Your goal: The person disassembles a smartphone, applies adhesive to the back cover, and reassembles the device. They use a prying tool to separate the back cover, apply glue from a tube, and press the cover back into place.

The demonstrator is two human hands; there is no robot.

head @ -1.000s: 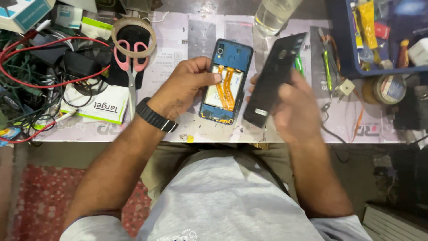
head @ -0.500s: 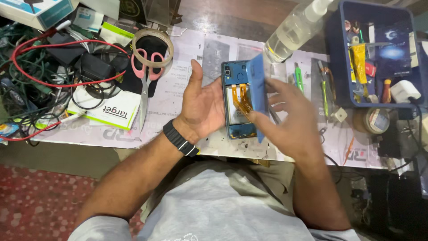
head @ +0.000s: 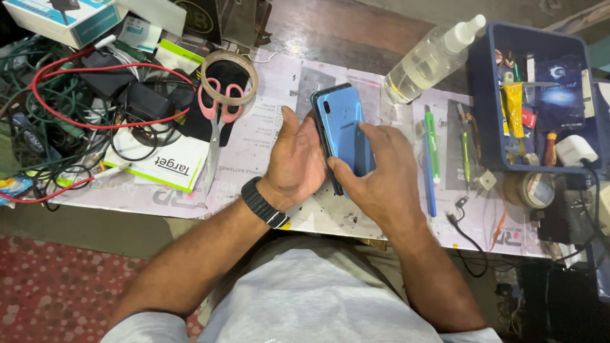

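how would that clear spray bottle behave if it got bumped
The spray bottle lies on its side and looks round, so it would probably roll. It seems to be thin clear plastic, likely light, and unlikely to break.

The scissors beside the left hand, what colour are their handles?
Pink handles on the scissors, seen clearly in the head view.

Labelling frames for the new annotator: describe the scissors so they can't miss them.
Start at the tangle of red and black cables on the left of the worktable. Just right of it, left of the left hand, lie the scissors, blades toward the person. Their pink handles, overlapping a tape roll, are unique.
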